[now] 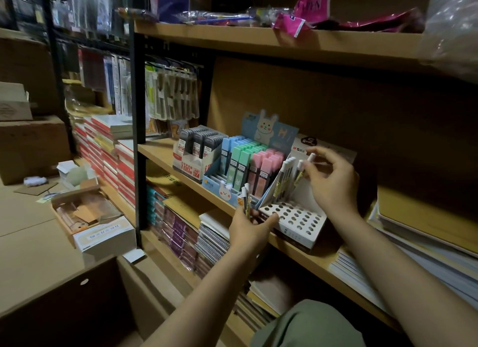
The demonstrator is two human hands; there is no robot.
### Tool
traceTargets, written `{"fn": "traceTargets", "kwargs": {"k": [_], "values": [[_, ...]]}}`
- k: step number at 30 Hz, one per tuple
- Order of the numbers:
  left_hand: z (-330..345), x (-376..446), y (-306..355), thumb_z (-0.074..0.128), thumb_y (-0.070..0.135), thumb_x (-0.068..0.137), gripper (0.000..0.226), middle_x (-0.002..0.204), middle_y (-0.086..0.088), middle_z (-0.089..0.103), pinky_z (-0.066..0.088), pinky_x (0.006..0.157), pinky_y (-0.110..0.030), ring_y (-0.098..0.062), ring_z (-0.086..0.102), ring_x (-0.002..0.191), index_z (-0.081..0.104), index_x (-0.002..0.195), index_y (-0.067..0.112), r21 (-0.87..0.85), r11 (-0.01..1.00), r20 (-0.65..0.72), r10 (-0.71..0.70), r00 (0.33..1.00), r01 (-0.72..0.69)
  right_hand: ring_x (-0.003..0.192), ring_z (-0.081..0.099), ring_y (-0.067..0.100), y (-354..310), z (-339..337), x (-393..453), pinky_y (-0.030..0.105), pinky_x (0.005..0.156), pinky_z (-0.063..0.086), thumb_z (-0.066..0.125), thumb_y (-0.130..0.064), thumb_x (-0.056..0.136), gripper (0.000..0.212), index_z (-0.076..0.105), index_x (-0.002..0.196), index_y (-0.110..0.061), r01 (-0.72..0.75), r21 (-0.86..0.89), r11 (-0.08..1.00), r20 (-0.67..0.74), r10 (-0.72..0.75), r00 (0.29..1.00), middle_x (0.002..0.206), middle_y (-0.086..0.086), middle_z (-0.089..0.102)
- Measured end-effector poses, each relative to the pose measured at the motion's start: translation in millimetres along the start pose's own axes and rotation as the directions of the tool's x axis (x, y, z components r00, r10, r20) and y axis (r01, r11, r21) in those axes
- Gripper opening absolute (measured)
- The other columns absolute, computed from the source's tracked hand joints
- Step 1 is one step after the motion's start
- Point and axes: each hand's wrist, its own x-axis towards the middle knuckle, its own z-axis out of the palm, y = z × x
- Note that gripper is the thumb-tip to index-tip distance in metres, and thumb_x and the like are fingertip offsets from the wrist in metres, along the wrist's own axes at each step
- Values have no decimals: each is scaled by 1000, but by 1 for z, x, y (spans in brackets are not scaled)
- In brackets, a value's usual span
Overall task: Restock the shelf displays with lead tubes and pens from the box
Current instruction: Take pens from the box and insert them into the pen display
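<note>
On the middle shelf point(165, 152), at the white pen display point(292, 217) with its grid of round holes, the person was putting pens in one at a time. The right hand point(333, 181) pinched a white-capped pen point(305, 169) between the thumb and the first fingers, near its cap end, and held it tilted beside the row of pens point(285, 178) that already leaned along the left side of the display. The lower end of this pen was hidden behind the others, so I could not tell if it already sat in a hole. The left hand point(249, 226) was closed around a small bundle of pens point(245, 199) whose caps stood up above the fingers, just in front of the display's left corner.

It seemed to be the pen step of the restocking. Most holes of the display were not yet filled. The lead tubes point(243, 163) in blue, green and pink stood packed in the rabbit display point(263, 129) just to the left, and the grey tubes point(199, 142) beside them.

I judged that the next move called for guiding the tip into a free hole next to the row, then taking a new pen from the left hand.
</note>
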Motion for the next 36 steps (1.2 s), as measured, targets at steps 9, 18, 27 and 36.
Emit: {"fn": "traceTargets", "kwargs": {"k": [9,18,27,36], "values": [[1,6,3,76,16,81,31,96,-6,58,55,72,-30,-20,60,87,47,93,18,24,1000,3,-5,1000,5,90,63,16,6,17,3,17,67,43,71,-14,86,17,61,99,-18,114,-253,961,39,-108,993,99,1,66],[-15,-5,14,62,23,93,23,99,-6,60,55,70,-25,-14,62,82,50,111,16,77,997,161,6,987,-19,79,60,8,0,4,-15,13,62,47,69,-18,88,28,61,115,-21,72,-198,978,42,-65,997,112,-3,53],[-59,-36,22,39,19,102,30,88,-3,59,40,58,-21,-8,48,64,55,124,8,-241,954,648,22,762,177,91,68,-2,-31,-6,-53,16,75,56,70,-23,87,32,62,116,-34,-200,253,946,493,52,869,97,-13,73],[-49,-40,31,46,24,100,32,107,-9,64,49,79,-29,-16,60,87,53,127,8,-149,984,696,32,717,101,83,71,7,-34,-7,-55,19,62,56,77,-11,78,31,62,99,-28,-177,344,922,390,31,920,90,-3,72]]}}
